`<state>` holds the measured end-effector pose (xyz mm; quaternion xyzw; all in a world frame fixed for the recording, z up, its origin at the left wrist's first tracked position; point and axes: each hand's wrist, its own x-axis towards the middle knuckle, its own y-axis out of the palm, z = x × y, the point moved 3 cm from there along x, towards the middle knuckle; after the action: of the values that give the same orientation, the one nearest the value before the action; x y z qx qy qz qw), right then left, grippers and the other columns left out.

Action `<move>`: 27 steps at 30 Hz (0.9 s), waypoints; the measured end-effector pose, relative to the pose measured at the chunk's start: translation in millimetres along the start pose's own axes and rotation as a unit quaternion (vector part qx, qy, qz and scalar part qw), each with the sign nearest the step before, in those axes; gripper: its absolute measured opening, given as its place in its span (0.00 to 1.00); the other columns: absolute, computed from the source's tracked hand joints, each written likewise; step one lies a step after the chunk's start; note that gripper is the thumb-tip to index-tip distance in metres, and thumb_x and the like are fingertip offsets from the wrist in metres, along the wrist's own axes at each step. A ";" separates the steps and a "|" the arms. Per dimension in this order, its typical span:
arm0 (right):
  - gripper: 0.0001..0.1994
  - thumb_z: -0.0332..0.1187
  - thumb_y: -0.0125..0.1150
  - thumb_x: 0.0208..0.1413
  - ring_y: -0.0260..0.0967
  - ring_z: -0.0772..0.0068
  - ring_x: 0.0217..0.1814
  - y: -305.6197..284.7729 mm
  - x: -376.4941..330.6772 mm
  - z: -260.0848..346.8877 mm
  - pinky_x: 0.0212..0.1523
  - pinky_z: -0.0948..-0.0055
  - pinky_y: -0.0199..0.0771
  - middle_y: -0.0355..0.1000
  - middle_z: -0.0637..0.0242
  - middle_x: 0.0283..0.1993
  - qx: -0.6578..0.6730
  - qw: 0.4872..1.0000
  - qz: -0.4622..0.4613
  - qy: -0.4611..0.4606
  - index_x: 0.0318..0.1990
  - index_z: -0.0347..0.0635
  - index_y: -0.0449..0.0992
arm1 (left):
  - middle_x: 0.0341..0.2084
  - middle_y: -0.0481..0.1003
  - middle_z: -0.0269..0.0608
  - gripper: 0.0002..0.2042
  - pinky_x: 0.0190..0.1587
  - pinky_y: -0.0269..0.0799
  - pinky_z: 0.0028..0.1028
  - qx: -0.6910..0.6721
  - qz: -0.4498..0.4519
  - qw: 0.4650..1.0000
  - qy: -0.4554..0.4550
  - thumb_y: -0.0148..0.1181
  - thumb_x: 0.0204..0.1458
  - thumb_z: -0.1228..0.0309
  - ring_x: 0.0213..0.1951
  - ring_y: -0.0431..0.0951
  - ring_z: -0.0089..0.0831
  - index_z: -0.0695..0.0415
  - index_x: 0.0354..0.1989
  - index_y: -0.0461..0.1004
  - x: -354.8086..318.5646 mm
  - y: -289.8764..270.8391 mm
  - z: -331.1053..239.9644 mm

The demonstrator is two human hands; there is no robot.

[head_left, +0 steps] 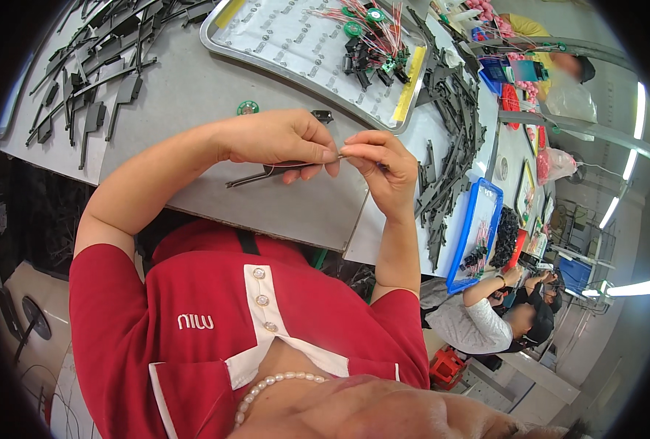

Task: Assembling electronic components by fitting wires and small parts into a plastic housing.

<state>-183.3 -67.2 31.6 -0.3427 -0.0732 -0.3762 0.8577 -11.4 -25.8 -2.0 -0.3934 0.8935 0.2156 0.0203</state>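
Smack in the middle, the left hand (288, 139) has a slim black piece (255, 178) pinched in its fingers, long thin arm poking out toward 8 o'clock. Right hand (387, 167) is just beside it, fingertips pinched together on something too small to make out. Near them, a green disc (248, 107) sits at 10 o'clock. Further out: metal tray (295, 75) with wired green parts (372, 44) at 12, black-piece heaps at 10 (91, 73) and 3 (453, 124), blue tray (474, 194) at 4.
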 end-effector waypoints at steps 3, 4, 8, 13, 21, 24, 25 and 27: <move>0.06 0.24 0.62 0.49 0.66 0.82 0.31 -4.9 -6.3 -6.3 0.28 0.85 0.64 0.72 0.67 0.39 0.038 0.995 -0.021 0.095 0.36 0.39 0.79 | 0.18 0.69 0.31 0.13 0.22 0.63 0.18 0.056 -0.044 0.997 0.019 0.51 0.55 0.65 0.18 0.68 0.17 0.63 0.35 0.75 0.4 -0.4 -4.6; 0.07 0.24 0.61 0.50 0.67 0.81 0.33 -5.1 -8.1 -9.7 0.32 0.83 0.67 0.72 0.67 0.39 0.083 0.985 -0.040 0.146 0.38 0.40 0.78 | 0.17 0.69 0.30 0.13 0.22 0.63 0.19 0.070 -0.066 0.994 0.042 0.51 0.55 0.65 0.18 0.67 0.18 0.63 0.35 0.75 0.8 -1.2 -4.6; 0.07 0.29 0.61 0.53 0.66 0.81 0.34 -2.1 -12.6 -14.7 0.35 0.81 0.68 0.71 0.68 0.38 0.161 0.956 -0.071 0.235 0.39 0.39 0.77 | 0.15 0.67 0.30 0.12 0.22 0.63 0.21 0.140 -0.136 0.978 0.068 0.52 0.54 0.64 0.17 0.66 0.19 0.61 0.35 0.75 -0.3 0.5 -7.2; 0.08 0.28 0.63 0.51 0.66 0.82 0.34 5.2 -12.6 -11.3 0.36 0.82 0.67 0.71 0.68 0.38 0.174 0.955 -0.077 0.227 0.38 0.37 0.76 | 0.12 0.68 0.40 0.12 0.21 0.62 0.29 0.259 -0.195 0.938 0.119 0.53 0.52 0.65 0.15 0.65 0.29 0.62 0.35 0.75 -0.4 1.5 -8.0; 0.05 0.26 0.63 0.51 0.66 0.84 0.34 9.9 -13.1 -11.5 0.37 0.83 0.67 0.72 0.71 0.32 0.222 0.937 -0.098 0.250 0.34 0.37 0.74 | 0.12 0.68 0.48 0.10 0.22 0.61 0.36 0.341 -0.223 0.900 0.155 0.55 0.50 0.65 0.16 0.66 0.43 0.60 0.32 0.77 -0.3 5.6 -10.0; 0.05 0.27 0.62 0.52 0.67 0.84 0.33 9.7 -13.8 -12.1 0.35 0.84 0.67 0.73 0.69 0.32 0.207 0.942 -0.103 0.245 0.33 0.37 0.73 | 0.12 0.68 0.49 0.10 0.22 0.62 0.36 0.356 -0.235 0.886 0.182 0.56 0.50 0.65 0.16 0.67 0.44 0.60 0.32 0.76 1.4 6.1 -7.6; 0.05 0.28 0.62 0.52 0.66 0.85 0.32 9.6 -16.0 -16.3 0.33 0.85 0.66 0.73 0.69 0.31 0.238 0.926 -0.095 0.276 0.33 0.37 0.73 | 0.12 0.68 0.49 0.10 0.22 0.62 0.37 0.363 -0.241 0.881 0.188 0.56 0.50 0.65 0.17 0.68 0.44 0.60 0.31 0.76 1.9 6.5 -6.2; 0.05 0.29 0.61 0.53 0.66 0.85 0.31 10.3 -17.9 -18.8 0.32 0.86 0.65 0.73 0.69 0.31 0.268 0.909 -0.090 0.307 0.33 0.37 0.73 | 0.13 0.68 0.50 0.10 0.22 0.62 0.37 0.370 -0.245 0.875 0.194 0.56 0.50 0.66 0.17 0.68 0.45 0.60 0.31 0.76 2.3 7.7 -5.8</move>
<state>-191.2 -63.7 5.1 0.0404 0.0654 -0.5047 0.8598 -17.7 -25.2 5.6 -0.5971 0.7693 -0.2233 0.0424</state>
